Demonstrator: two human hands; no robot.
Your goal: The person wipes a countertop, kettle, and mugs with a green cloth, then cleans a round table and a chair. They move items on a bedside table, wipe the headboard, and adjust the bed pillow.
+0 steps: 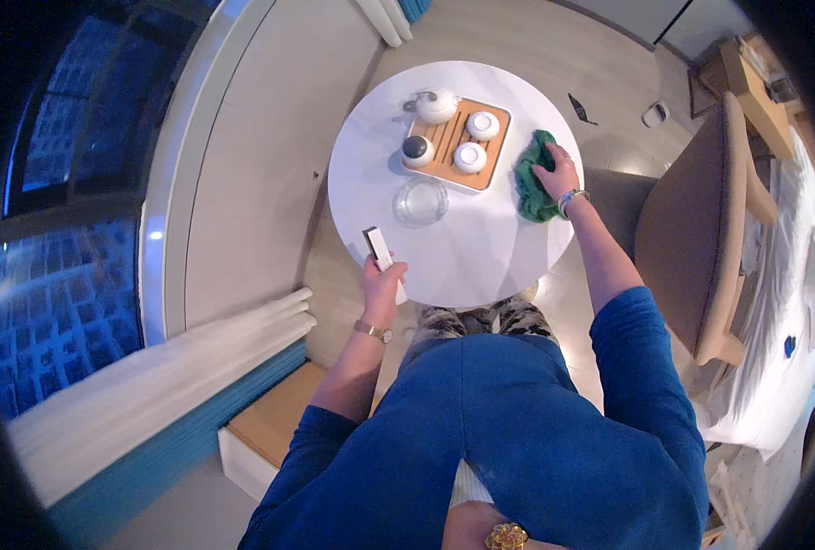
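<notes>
My left hand (382, 283) is closed around a long white object, perhaps a remote control (378, 246), at the near left edge of a round white table (462, 254). On the right side of the table my right hand (559, 180) lies on a crumpled green cloth (534, 198), its fingers curled onto the fabric. Left of the cloth stands a wooden slatted tea tray (484, 177) with a white rim. It carries a white teapot (436, 107), a white pot with a dark top (418, 150) and two upturned white cups (483, 126). A clear glass dish (420, 201) sits between tray and left hand.
A brown upholstered chair (689, 227) stands to the right, beside a bed with white bedding (772, 344). A slipper (655, 114) and a dark item (579, 110) lie on the floor beyond the table. A window (77, 275) and white curtain (174, 385) are at the left.
</notes>
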